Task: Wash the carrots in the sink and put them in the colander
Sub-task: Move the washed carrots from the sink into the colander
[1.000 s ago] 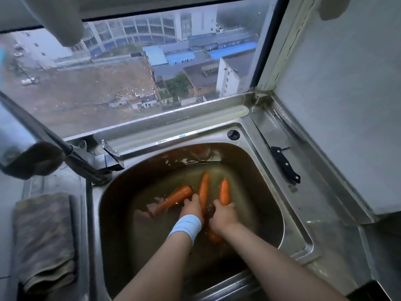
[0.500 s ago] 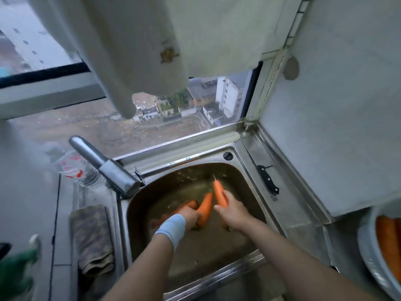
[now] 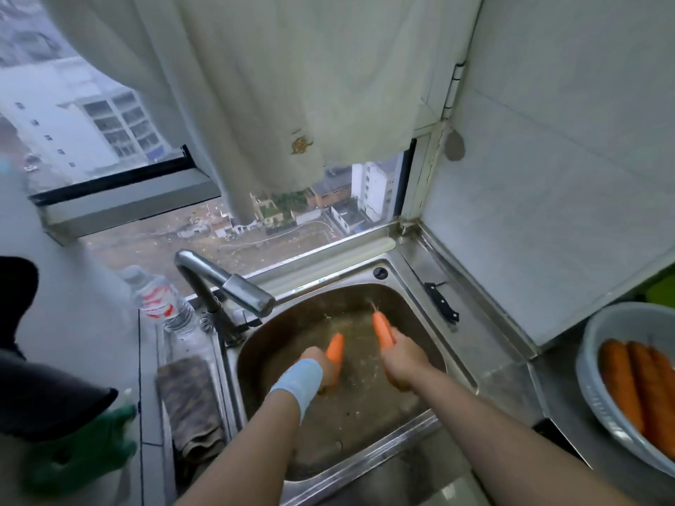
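Over the steel sink [image 3: 464,378], which holds murky water, my left hand [image 3: 325,370], with a pale blue band at the wrist, grips one orange carrot [image 3: 335,348] pointing up and away. My right hand [image 3: 401,359] grips a second carrot [image 3: 382,329], its thin root tip toward the window. Both carrots are lifted above the water. At the right edge stands a grey colander [image 3: 599,407] with several carrots [image 3: 635,392] lying in it.
The faucet [image 3: 233,283] arches over the sink's left rear. A black-handled knife [image 3: 442,302] lies on the steel counter to the right. A folded cloth [image 3: 190,403] and a plastic bottle [image 3: 160,304] sit on the left. A curtain [image 3: 292,85] hangs above.
Both hands have lifted a carrot each out of the water and moved apart. My head has tilted up and back, bringing the colander and the curtain into view.
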The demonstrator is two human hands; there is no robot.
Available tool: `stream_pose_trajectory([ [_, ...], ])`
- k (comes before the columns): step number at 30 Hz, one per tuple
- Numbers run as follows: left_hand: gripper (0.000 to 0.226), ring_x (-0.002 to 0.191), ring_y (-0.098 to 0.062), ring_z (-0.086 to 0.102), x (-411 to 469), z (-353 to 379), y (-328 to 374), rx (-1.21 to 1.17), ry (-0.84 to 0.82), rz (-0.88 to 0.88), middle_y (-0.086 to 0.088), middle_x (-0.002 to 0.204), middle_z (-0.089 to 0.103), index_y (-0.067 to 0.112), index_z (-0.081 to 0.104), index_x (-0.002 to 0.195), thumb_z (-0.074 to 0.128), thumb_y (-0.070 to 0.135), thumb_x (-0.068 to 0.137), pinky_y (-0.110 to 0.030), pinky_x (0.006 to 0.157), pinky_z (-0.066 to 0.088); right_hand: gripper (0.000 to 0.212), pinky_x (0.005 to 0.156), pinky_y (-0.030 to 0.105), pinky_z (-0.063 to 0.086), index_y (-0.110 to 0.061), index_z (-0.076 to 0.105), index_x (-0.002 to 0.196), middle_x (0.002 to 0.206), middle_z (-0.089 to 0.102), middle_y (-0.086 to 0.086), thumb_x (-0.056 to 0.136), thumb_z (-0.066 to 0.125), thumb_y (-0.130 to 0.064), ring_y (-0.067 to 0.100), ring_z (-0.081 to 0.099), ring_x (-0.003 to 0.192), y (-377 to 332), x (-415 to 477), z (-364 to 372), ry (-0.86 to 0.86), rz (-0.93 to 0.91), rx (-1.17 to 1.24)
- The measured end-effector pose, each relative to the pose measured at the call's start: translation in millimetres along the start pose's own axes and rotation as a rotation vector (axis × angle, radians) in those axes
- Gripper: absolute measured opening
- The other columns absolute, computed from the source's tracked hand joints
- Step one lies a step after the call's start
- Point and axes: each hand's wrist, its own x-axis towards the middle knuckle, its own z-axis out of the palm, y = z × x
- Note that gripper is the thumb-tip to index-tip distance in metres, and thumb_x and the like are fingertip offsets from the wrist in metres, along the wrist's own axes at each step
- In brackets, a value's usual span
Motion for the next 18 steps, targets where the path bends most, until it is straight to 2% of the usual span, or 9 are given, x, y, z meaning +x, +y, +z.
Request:
stream_pose_trajectory([
  [2,0.068,0.098,-0.031,0.067,-7.0,2.8,-2.8,-0.032,0.016,-0.012,-0.013,0.110,0.072,0.009,0.070,0.115,0.046,0.068,0.091,-0.035,0.088,0.048,0.042,0.071,0.036,0.058,-0.011,0.065,0.114,0.096,0.066,0.011,0.104,0.047,-0.048,0.024,0.063,0.076,0.7,-14.8,-2.1,-0.153,0.081,-0.041],
  [4,0.047,0.108,-0.031,0.064,-14.5,-2.4,-2.0,-0.024,0.070,0.039,-0.009,0.116,0.069,0.016,0.063,0.127,0.050,0.049,0.096,-0.037,0.098,0.046,0.038,0.067,0.034,0.055,-0.019,0.060,0.133,0.100,0.066,0.005,0.104,0.048,-0.039,0.019,0.065,0.080,4.1,-16.8,2.0,-0.064,-0.051,-0.020],
  [6,0.039,0.100,-0.028,0.066,-13.4,-7.6,1.8,0.050,0.076,0.093,-0.008,0.111,0.069,0.018,0.057,0.135,0.053,0.032,0.099,-0.033,0.087,0.048,0.050,0.064,0.030,0.049,-0.032,0.040,0.153,0.113,0.067,0.005,0.104,0.044,-0.040,0.013,0.065,0.081,5.3,-18.3,5.5,0.086,-0.169,0.014],
  [7,0.040,0.096,-0.028,0.067,-12.7,-8.5,2.0,0.090,0.057,0.091,-0.009,0.106,0.070,0.016,0.059,0.134,0.053,0.035,0.099,-0.031,0.079,0.047,0.049,0.066,0.032,0.050,-0.030,0.043,0.151,0.115,0.068,0.008,0.104,0.044,-0.041,0.015,0.065,0.081,4.9,-18.5,5.4,0.090,-0.165,0.018],
  [10,0.041,0.109,-0.031,0.067,-23.3,-4.7,-0.3,0.112,0.034,0.073,-0.014,0.118,0.069,0.007,0.064,0.127,0.054,0.035,0.100,-0.028,0.076,0.044,0.030,0.080,0.040,0.059,-0.019,0.064,0.116,0.101,0.067,0.009,0.099,0.052,-0.041,0.026,0.063,0.084,8.5,-33.9,6.8,-0.053,-0.001,0.001],
  [13,0.035,0.100,-0.030,0.065,-37.0,-7.0,-0.2,0.117,0.100,0.084,-0.011,0.114,0.067,0.015,0.060,0.130,0.050,0.026,0.098,-0.031,0.078,0.044,0.044,0.085,0.038,0.054,-0.028,0.052,0.145,0.122,0.067,0.009,0.103,0.047,-0.038,0.025,0.065,0.099,10.5,-43.5,6.4,0.093,-0.137,0.057],
  [14,0.043,0.099,-0.031,0.063,-35.0,-5.4,0.5,0.149,0.102,0.094,-0.012,0.118,0.065,0.021,0.052,0.141,0.048,0.027,0.099,-0.033,0.078,0.044,0.047,0.089,0.040,0.054,-0.027,0.048,0.148,0.126,0.066,0.012,0.103,0.046,-0.041,0.028,0.066,0.103,10.7,-46.7,4.3,0.106,-0.139,0.054],
  [16,0.058,0.101,-0.033,0.062,-31.6,-1.4,-1.2,0.188,0.069,0.119,-0.013,0.133,0.056,0.030,0.031,0.154,0.046,0.035,0.099,-0.035,0.081,0.049,0.049,0.089,0.046,0.059,-0.015,0.062,0.131,0.111,0.069,0.017,0.100,0.050,-0.052,0.033,0.069,0.091,14.3,-54.0,-1.3,-0.014,-0.048,0.020],
  [18,0.054,0.083,-0.030,0.065,-38.4,1.8,3.4,0.131,0.055,0.099,-0.011,0.112,0.065,0.023,0.052,0.140,0.045,0.053,0.095,-0.035,0.072,0.052,0.046,0.084,0.042,0.059,-0.008,0.067,0.117,0.107,0.070,0.019,0.098,0.058,-0.049,0.032,0.069,0.087,19.6,-63.9,-7.9,-0.131,0.004,0.035],
])
